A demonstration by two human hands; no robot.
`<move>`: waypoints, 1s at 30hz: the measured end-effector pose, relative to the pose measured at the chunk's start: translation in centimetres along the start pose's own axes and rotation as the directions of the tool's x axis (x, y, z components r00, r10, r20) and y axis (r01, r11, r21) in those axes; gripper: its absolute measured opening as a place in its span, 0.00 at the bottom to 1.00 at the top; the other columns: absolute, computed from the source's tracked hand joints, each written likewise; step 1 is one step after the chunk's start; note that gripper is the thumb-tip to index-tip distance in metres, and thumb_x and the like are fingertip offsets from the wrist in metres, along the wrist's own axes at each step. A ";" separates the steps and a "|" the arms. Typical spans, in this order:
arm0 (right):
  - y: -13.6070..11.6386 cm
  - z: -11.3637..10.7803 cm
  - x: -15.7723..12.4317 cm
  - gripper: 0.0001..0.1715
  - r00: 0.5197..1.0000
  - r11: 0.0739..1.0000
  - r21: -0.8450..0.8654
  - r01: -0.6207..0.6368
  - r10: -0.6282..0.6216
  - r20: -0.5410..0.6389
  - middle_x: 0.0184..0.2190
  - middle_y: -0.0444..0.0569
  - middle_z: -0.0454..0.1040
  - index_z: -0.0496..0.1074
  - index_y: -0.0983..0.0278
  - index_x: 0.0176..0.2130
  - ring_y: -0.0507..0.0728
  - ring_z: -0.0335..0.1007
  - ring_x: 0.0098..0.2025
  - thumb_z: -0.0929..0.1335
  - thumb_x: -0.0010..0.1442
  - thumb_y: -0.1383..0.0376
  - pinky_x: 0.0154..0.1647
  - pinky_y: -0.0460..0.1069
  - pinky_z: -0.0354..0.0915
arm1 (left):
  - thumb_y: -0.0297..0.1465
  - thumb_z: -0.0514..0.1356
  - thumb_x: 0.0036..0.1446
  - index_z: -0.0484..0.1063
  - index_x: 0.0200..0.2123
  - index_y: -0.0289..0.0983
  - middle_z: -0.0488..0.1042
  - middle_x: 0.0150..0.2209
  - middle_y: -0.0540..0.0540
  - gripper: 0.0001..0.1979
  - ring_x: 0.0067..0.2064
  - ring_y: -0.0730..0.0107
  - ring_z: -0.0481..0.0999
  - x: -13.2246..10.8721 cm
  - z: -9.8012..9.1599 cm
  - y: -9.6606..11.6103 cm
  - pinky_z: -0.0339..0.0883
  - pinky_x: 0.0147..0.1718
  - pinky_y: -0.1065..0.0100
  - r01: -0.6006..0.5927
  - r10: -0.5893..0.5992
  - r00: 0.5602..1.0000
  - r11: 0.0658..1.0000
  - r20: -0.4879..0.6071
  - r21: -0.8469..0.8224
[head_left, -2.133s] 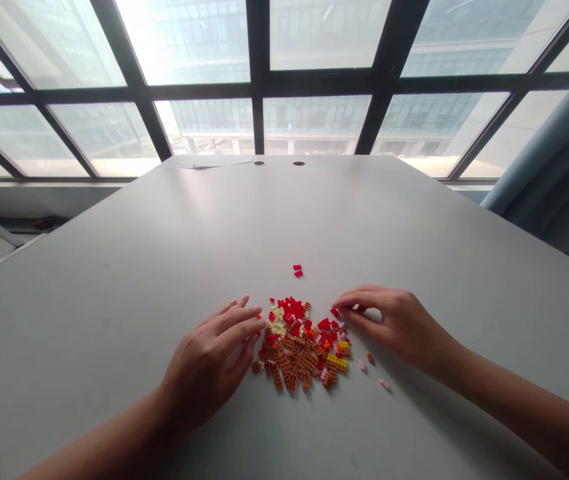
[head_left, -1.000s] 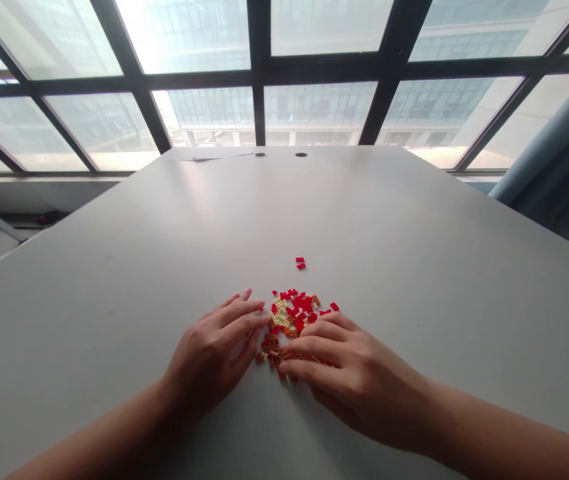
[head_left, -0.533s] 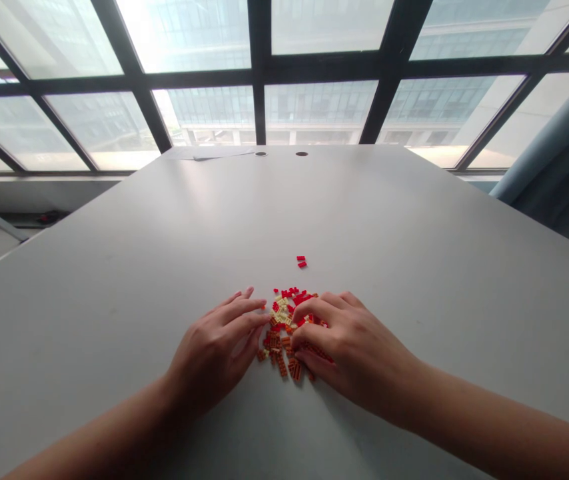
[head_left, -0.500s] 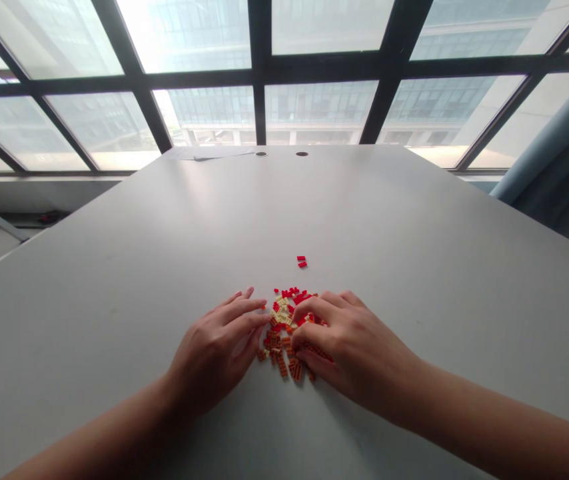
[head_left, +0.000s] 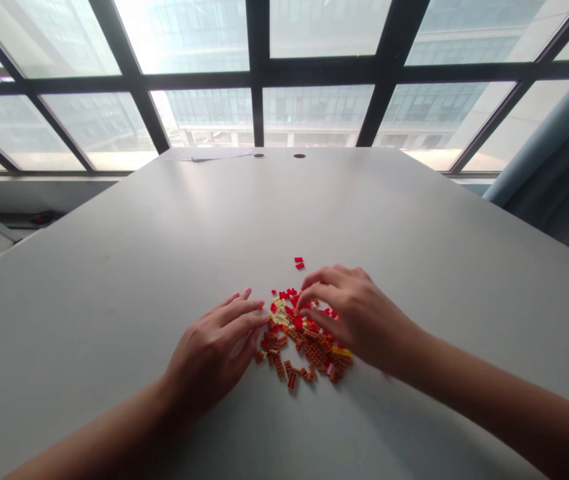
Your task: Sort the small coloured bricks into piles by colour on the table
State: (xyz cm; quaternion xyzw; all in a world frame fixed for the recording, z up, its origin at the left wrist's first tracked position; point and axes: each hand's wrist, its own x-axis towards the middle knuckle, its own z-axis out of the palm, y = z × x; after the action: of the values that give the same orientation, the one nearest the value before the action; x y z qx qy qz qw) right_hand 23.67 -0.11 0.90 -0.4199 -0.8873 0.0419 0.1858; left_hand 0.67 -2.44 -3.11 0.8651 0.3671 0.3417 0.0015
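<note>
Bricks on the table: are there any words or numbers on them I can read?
There are none I can read. The little plastic bricks are too small to show any marks, the grey table has no writing, and the pale sheet at the far edge is too blurred.

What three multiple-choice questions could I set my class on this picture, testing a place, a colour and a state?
1. Where do the two small red bricks lie relative to the pile of toy bricks? A beyond it B under it C left of it
2. Which colour shows in the pile? A green B blue C cream
3. How is the right hand posed? A palm up B curled over the pile C clenched in a fist

Answers: A, they sit apart, farther up the table; C, cream bricks lie among the red; B, its fingertips reach down to the bricks.
</note>
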 end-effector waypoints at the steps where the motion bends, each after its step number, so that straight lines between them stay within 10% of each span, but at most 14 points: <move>1: 1.0 0.0 0.4 0.04 0.999 0.999 -0.028 -0.045 0.044 -0.028 0.42 0.51 0.76 0.75 0.62 0.36 0.59 0.68 0.45 0.69 0.59 0.68 0.42 0.53 0.54 | 0.24 0.56 0.59 0.74 0.42 0.39 0.78 0.45 0.46 0.10 0.54 0.62 0.73 0.0 0.0 0.0 0.69 0.54 0.62 -0.003 0.003 1.000 1.000 -0.002 -0.002; 8: 5.3 1.6 2.7 0.04 0.990 0.985 -0.111 -0.133 0.127 -0.059 0.38 0.49 0.78 0.76 0.61 0.33 0.60 0.69 0.43 0.69 0.59 0.65 0.41 0.53 0.53 | 0.24 0.56 0.58 0.74 0.41 0.39 0.78 0.44 0.46 0.10 0.53 0.62 0.74 0.2 0.0 0.1 0.70 0.53 0.62 -0.007 0.007 1.000 1.000 -0.018 -0.011; 30: 6.8 4.0 4.0 0.09 0.961 0.992 0.062 -0.107 0.120 -0.250 0.40 0.50 0.78 0.77 0.62 0.40 0.59 0.72 0.43 0.70 0.56 0.68 0.45 0.54 0.63 | 0.24 0.56 0.58 0.75 0.41 0.39 0.78 0.45 0.46 0.10 0.54 0.63 0.73 0.0 -0.1 0.1 0.69 0.54 0.63 -0.001 0.001 1.000 1.000 -0.012 -0.023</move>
State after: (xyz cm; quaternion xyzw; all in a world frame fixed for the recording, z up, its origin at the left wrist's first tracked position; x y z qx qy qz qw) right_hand 24.87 7.68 -3.23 -0.4675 -0.8295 0.0196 0.3049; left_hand 0.66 -2.51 -2.99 0.8632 0.3629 0.3509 0.0090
